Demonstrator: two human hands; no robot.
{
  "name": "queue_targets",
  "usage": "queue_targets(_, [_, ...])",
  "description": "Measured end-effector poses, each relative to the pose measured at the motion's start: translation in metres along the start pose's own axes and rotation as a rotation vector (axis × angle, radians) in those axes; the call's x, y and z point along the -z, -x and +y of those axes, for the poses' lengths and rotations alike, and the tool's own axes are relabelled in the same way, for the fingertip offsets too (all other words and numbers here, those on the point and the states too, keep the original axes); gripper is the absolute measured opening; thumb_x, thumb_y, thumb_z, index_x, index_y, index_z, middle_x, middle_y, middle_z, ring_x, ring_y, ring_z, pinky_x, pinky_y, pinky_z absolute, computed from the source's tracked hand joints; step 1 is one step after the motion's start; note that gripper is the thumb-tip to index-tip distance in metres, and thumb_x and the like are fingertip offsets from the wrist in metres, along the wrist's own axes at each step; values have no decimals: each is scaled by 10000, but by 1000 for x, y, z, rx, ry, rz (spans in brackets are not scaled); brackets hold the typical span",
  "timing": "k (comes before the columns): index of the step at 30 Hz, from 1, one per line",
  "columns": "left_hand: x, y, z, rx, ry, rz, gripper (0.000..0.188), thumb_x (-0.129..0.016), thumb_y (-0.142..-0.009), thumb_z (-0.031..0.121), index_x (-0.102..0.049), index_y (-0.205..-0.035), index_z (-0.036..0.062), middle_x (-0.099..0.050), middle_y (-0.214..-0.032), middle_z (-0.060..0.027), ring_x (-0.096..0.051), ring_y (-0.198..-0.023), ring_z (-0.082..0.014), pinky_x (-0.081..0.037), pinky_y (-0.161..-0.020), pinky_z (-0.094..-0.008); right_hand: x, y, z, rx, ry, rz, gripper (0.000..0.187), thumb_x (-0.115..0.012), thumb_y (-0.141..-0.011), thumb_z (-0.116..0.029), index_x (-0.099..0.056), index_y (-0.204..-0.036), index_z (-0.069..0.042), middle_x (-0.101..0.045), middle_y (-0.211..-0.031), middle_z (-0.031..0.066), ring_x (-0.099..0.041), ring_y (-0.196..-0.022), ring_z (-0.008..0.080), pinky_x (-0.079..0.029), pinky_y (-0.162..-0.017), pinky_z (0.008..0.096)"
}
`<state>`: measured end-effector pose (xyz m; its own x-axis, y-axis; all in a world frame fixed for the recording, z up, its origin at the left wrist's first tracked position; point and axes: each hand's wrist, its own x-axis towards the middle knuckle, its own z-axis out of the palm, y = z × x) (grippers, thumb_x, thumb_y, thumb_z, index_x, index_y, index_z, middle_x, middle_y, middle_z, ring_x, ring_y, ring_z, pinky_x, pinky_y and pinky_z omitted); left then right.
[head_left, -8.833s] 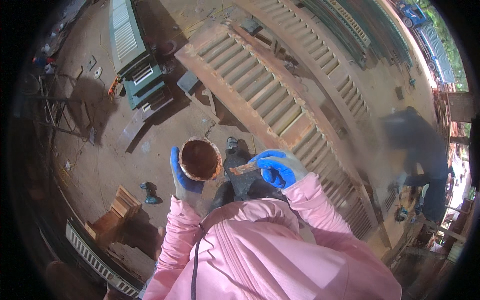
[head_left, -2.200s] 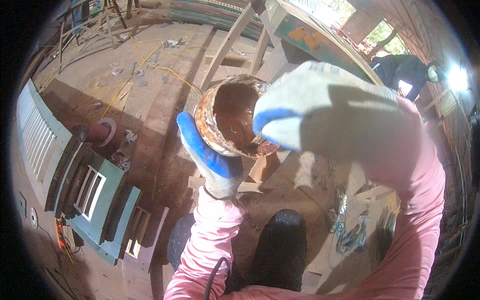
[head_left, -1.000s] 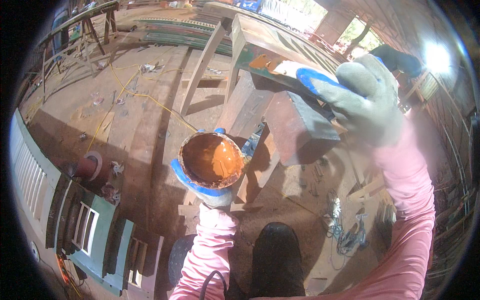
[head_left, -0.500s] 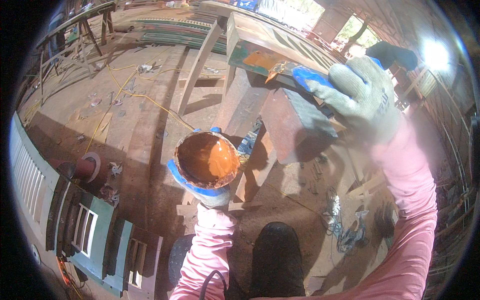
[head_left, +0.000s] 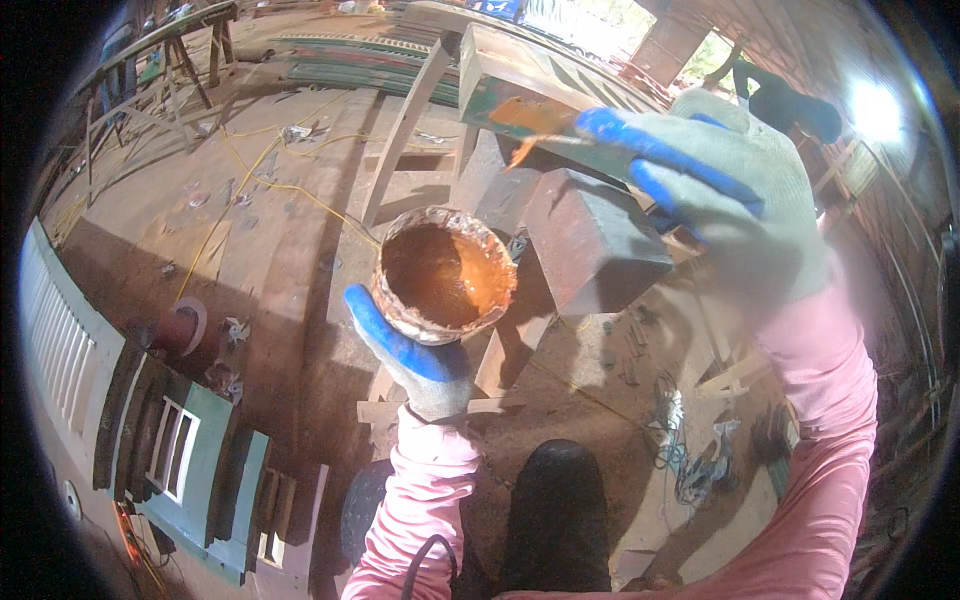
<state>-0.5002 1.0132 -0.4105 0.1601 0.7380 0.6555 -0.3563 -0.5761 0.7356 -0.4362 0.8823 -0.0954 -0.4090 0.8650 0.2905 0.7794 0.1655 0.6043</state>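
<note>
My left hand, in a grey glove with blue coating, is closed around a round, crusted bowl-like pot. Glossy orange-brown liquid lies inside it, and the pot tilts slightly. My right hand, gloved alike, is raised at the upper right with its fingers closed on a thin tool. Only the blurred, orange-coated tip of that tool shows, so its kind is unclear. The tip is close to the end of a thick wooden beam, which bears an orange smear.
A dark, reddish block-like beam end juts out below the raised beam. A wooden trestle leg stands left of it. Painted panels lie at lower left. A yellow cord crosses the floor, and tangled wire lies at right.
My left hand has brought the pot up and to the right. My right hand has shifted slightly right and turned, and the tool's tip has moved left.
</note>
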Motion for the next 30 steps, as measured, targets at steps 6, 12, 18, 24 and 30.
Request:
queue_targets(6, [-4, 1, 9, -89, 24, 79, 810, -621, -1010, 52, -124, -1649, 37, -340, -1534, -234, -418, -1403, -353, -321, -1201, -495, -5, -12, -19, -170, 48, 29, 476, -739, -781, 41, -741, -1239, -91, -614, -850, 46, -571, -716, 204, -477, -615, 328])
queue_targets(12, [-1, 2, 13, -100, -105, 72, 830, -644, -993, 46, -130, -1645, 25, -338, -1536, -250, -414, -1411, -371, -331, -1195, -496, -11, 6, -9, 18, 475, 14, 585, -749, -749, -20, -718, -1312, -176, -457, -768, 14, -478, -684, 180, -422, -595, 332])
queue_targets(18, [-1, 1, 8, -18, 32, 29, 866, -662, -976, 41, -115, -1647, 24, -372, -1497, -254, -440, -1380, -381, -350, -1178, -506, -21, 16, 7, 159, 601, 27, 702, -772, -681, -73, -690, -1360, -231, -442, -811, 2, -475, -705, 187, -433, -617, 353])
queue_targets(24, [0, -5, 11, -55, 21, 14, 844, -629, -993, 18, -109, -1656, 68, -357, -1499, -233, -437, -1373, -355, -358, -1177, -492, -26, 26, 21, 188, 565, -4, 667, -781, -660, -92, -706, -1309, -229, -489, -851, 4, -509, -725, 200, -445, -626, 358])
queue_targets(30, [-4, -6, 4, 11, 237, -29, 800, -587, -1025, 25, -115, -1663, 127, -316, -1532, -210, -404, -1392, -315, -347, -1191, -472, -15, 28, 20, 121, 516, 33, 645, -781, -662, -82, -721, -1285, -238, -492, -862, -3, -499, -740, 198, -446, -625, 359])
